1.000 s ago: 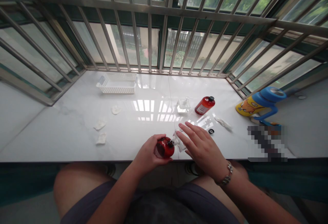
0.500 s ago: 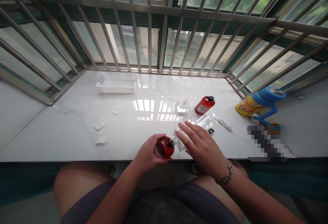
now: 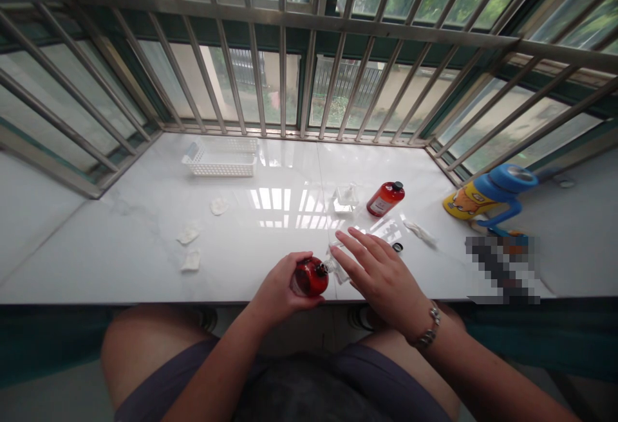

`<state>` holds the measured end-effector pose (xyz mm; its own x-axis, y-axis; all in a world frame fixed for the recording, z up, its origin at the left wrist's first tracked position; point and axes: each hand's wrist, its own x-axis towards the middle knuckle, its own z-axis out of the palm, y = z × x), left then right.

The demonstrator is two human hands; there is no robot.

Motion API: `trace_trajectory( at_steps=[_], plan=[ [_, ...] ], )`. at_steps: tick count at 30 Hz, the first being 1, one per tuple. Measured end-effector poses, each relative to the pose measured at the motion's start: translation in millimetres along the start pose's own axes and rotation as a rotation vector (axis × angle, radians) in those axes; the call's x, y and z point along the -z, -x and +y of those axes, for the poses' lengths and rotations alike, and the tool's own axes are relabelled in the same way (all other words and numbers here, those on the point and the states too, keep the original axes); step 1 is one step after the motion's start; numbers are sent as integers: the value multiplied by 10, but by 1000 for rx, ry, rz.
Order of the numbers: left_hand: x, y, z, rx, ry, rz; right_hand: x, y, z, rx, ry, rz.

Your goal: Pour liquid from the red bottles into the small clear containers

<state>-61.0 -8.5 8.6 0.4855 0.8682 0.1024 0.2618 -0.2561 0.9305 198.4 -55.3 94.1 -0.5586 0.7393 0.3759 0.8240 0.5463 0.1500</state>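
My left hand (image 3: 280, 287) is wrapped round a small red bottle (image 3: 311, 277), tilted so its neck points right against a small clear container (image 3: 337, 266). My right hand (image 3: 381, 274) lies over that clear container with fingers stretched out and slightly spread, steadying it at the near edge of the white sill (image 3: 145, 261). A small black cap (image 3: 397, 247) lies just beyond my right hand's fingertips.
A second red bottle (image 3: 385, 198) lies on its side further back, beside a clear glass bottle (image 3: 346, 197). A white basket (image 3: 219, 159) stands back left. Several white pads (image 3: 188, 236) lie left. A blue and yellow bottle (image 3: 490, 195) lies right. Metal bars (image 3: 309, 55) fence the sill.
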Motion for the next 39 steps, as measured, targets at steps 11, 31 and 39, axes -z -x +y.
trace_trajectory(
  at_steps=[11, 31, 39],
  plan=[
    [2, -2, -5, 13, 8, -6, 38, -32, 22, 21, 36, 19],
    [2, 10, -34, 26, 13, -9, 119, -101, 57, 71, 74, 17],
    [0, 3, -33, 25, 20, -10, 153, -128, 66, 94, 91, 8]
  ],
)
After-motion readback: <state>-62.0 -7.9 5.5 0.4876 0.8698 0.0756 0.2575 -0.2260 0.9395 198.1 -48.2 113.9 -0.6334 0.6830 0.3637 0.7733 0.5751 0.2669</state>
